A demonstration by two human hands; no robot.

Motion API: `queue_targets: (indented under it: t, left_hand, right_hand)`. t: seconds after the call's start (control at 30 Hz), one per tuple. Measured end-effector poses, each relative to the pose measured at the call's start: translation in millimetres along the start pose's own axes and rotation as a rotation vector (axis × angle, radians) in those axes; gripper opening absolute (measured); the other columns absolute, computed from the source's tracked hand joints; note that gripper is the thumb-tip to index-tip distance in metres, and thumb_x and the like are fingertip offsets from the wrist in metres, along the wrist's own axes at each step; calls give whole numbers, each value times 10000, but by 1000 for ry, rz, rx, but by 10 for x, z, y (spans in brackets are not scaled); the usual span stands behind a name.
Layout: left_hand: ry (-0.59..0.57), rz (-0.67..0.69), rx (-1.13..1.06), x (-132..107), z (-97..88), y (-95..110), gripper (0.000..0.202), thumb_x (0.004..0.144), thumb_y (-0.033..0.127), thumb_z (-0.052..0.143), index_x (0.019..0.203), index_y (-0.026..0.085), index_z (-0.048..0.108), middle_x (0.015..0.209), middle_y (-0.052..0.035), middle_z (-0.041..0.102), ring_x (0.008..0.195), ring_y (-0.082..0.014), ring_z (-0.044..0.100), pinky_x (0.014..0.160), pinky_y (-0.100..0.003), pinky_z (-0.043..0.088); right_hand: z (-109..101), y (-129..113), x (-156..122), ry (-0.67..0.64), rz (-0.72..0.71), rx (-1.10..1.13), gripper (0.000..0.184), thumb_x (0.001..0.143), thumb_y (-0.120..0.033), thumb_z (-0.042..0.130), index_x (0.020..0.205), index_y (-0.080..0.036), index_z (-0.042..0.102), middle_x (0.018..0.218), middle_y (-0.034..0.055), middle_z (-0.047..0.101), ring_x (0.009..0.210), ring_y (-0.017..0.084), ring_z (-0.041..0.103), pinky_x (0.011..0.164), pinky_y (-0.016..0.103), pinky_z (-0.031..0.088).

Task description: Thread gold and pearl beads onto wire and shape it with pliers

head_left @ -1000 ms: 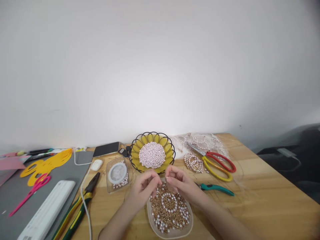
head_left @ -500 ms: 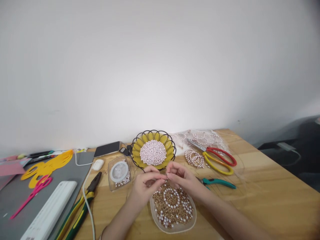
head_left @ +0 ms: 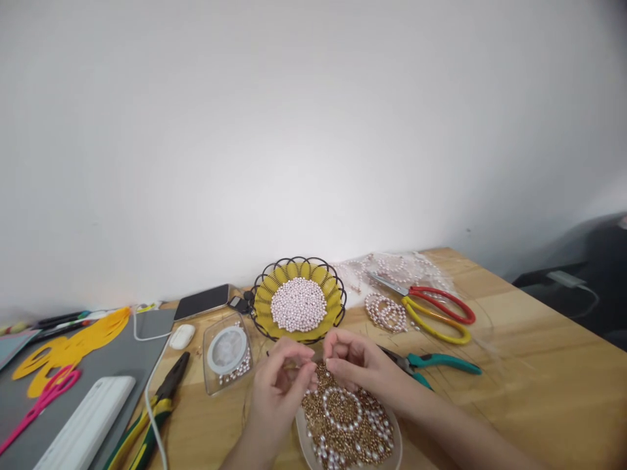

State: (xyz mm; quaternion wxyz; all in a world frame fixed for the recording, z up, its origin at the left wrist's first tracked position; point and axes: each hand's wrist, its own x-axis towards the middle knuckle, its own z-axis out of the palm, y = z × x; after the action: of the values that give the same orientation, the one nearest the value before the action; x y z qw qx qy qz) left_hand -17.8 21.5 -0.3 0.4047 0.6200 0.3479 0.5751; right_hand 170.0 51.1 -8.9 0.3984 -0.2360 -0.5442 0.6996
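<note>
Two hands close together, just over the far end of the tray (head_left: 299,436). Left hand (head_left: 285,377) with thumb and finger pinched shut. Right hand (head_left: 356,364) pinched shut too, its tips almost touching the left tips. Maybe something tiny in each grip, but too small to tell.

Tray flat on the desk (head_left: 529,372), full of gold and white beads. Long way running from the body out toward the bowl (head_left: 267,303). Near end cut off by the bottom of the picture.

Not much room around it. Just behind the hands, the yellow bowl of pink beads. Near on the left, a clear box (head_left: 210,382) with a spool (head_left: 226,346) inside. Farther left, green pliers (head_left: 161,398). Just beside the right hand, teal pliers (head_left: 443,361), nose pointing in at the hands. Past those, bracelets (head_left: 386,313) and scissors (head_left: 402,297). Lots of bare desk far to the right, out to the desk's edge.
</note>
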Motion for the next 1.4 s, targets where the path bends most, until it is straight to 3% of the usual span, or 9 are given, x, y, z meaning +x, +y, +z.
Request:
queue_targets:
  t: [0.17,0.47,0.63,0.73,0.83,0.93,1.13,1.3,1.4]
  left_hand:
    - [-3,-33,-16,14,-22,-35,117,885,294,790,834,190,803,800,-41,706,592,-149,722,530,-222,620]
    - [-6,-90,13,7,-43,-30,224,932,403,743,978,219,862,826,-82,810,622,-172,747,564,-248,643]
    - [-5,-94,83,-44,-34,-32,380,1031,466,576,1050,180,825,764,-56,725,550,-126,617,513,-217,530]
    - [-8,-92,144,-72,-34,-41,494,1064,495,487,866,150,781,705,-34,642,555,-121,541,537,-225,448]
    - [-26,-94,202,-92,-25,-40,583,1067,535,447,640,166,592,627,-5,524,582,-136,483,569,-248,388]
    - [-51,-118,246,-116,-8,-24,552,1089,522,387,649,197,463,636,11,469,588,-144,437,570,-263,356]
    - [-106,-93,290,-132,0,5,491,1098,482,374,700,208,463,665,13,462,602,-155,440,577,-273,339]
    - [-134,-55,309,-101,3,0,413,1067,454,479,775,193,610,716,-17,551,679,-180,530,636,-277,378]
    - [-145,-53,310,-83,4,6,500,1068,471,467,657,192,518,649,3,478,621,-160,491,593,-267,354]
  right_hand:
    - [8,6,-9,0,14,-14,344,884,-512,796,876,-226,604,621,-83,504,526,94,359,508,275,232]
    - [-5,11,-18,9,24,11,343,895,-522,781,886,-228,606,671,-62,533,545,100,355,516,280,234]
    - [-18,41,-22,12,18,30,341,892,-519,792,886,-236,601,631,-81,479,522,96,334,500,279,219]
    - [-11,44,-27,19,15,35,331,893,-509,795,880,-239,603,613,-86,469,507,93,320,488,277,210]
    - [2,49,-41,28,12,34,332,897,-510,793,876,-237,607,606,-88,461,502,92,316,482,275,208]
    - [4,60,-52,32,12,20,320,900,-497,796,885,-232,618,611,-87,456,509,92,314,480,273,200]
    - [2,35,-42,29,12,5,308,890,-472,813,889,-231,622,615,-89,455,522,94,307,491,280,192]
    - [16,7,-35,24,12,16,303,881,-469,814,884,-235,622,610,-92,448,518,97,293,495,284,191]
    - [15,12,-35,21,7,25,299,878,-462,818,880,-235,623,598,-98,441,509,94,285,494,285,192]
